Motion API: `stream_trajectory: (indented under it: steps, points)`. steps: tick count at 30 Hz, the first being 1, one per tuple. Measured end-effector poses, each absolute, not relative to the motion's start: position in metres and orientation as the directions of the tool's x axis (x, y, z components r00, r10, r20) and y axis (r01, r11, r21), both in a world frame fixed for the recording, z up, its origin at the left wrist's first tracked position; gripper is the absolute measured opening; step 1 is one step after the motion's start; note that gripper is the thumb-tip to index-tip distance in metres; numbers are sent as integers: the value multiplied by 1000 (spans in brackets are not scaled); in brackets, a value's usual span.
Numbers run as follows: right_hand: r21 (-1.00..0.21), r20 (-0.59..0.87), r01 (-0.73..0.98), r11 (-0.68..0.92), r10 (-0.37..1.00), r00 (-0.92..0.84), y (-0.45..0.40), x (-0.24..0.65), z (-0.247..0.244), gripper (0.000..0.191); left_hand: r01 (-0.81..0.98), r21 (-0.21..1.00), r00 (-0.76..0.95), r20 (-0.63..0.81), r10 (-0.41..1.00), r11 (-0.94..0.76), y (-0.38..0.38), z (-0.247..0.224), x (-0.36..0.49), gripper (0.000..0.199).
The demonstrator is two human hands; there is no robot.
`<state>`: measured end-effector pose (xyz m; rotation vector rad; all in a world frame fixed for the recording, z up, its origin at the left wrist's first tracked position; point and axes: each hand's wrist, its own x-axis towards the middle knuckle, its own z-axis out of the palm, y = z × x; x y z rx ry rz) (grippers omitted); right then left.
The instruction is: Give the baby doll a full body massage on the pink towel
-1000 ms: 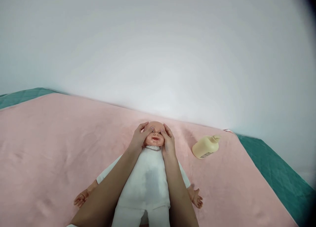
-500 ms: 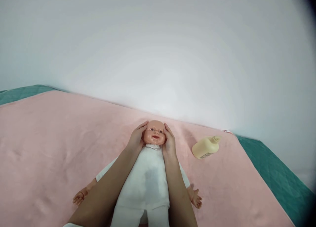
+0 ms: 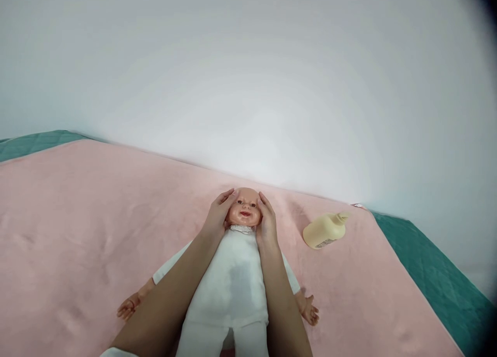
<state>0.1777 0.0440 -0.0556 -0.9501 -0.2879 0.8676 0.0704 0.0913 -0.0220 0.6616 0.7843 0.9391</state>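
A baby doll [image 3: 244, 279] in a white outfit lies on its back on a pink blanket [image 3: 97, 217], face up, arms spread out. My left hand [image 3: 219, 212] cups the left side of its head, fingers along the temple. On the other side, my right hand [image 3: 267, 217] is pressed to the head at the cheek and temple. Between my two hands the doll's face shows. My forearms run along both sides of its body, over its sleeves.
A pale yellow pump bottle [image 3: 322, 232] stands on the blanket to the right of the doll's head. Green quilted fabric [image 3: 435, 264] shows beyond the blanket's edges. A white wall [image 3: 248, 88] rises behind.
The doll's head and my left hand have shifted very slightly to the right in view. Both hands stay on the head.
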Motion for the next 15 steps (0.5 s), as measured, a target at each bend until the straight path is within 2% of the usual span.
stream_trajectory:
  steps: [9, 15]
  points:
    - [-840, -150, -479, 253, 742, 654, 41, 172, -48, 62, -456, 788, 336, -279, 900, 414, 95, -28, 73, 55]
    - [-842, -139, -467, 270, 728, 671, 43, 174, -52, 53, -436, 795, 324, -298, 898, 421, 96, -28, 74, 51]
